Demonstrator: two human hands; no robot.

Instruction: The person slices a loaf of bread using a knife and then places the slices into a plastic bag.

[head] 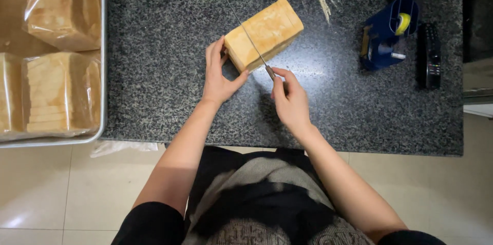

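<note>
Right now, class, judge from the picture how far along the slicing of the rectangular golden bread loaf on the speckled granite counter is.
Done: sliced loaves in clear bags fill the metal tray. In hand: the left hand steadies the rectangular golden bread loaf; the right hand holds the long thin knife across its near end. Left: the loaf shows no visible slices and is not bagged.

knife handle [270,72] hidden in grip, tray [102,44] — edge-cropped

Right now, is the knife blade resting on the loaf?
Yes, the knife lies across the loaf, its handle in the right hand, left hand steadying the end.
</note>
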